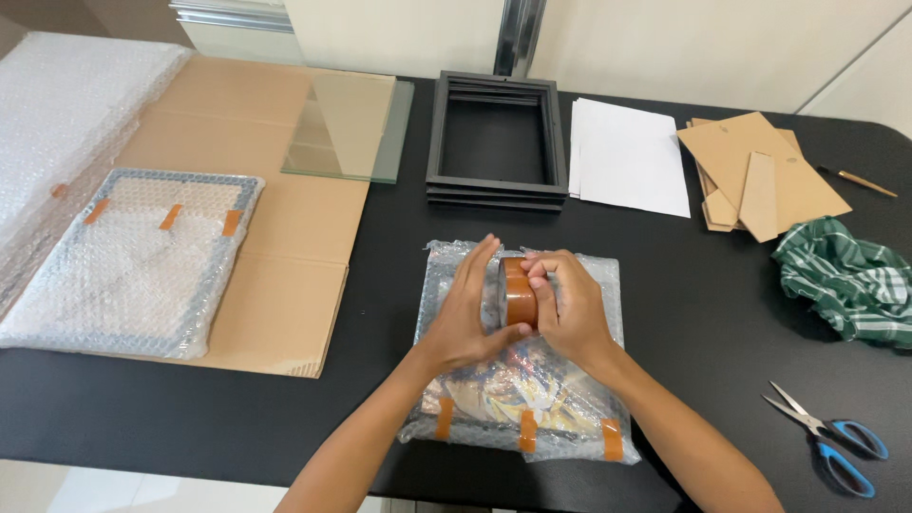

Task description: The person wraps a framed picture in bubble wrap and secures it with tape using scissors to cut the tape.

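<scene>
Both sets of fingers are clamped on the brown roll of packing tape (519,293): left hand (465,309) cupping its side, right hand (568,309) pinching the top edge, probably hunting for the loose end. The roll sits right over the bubble-wrapped picture frame (521,418), which lies under both palms on the black table (703,313), three tape strips already along its near edge. I'd say keep the roll low and pull a short, straight strip. Beyond the fingers: stacked black frames (497,142); blue-handled scissors (831,439) off to the right.
</scene>
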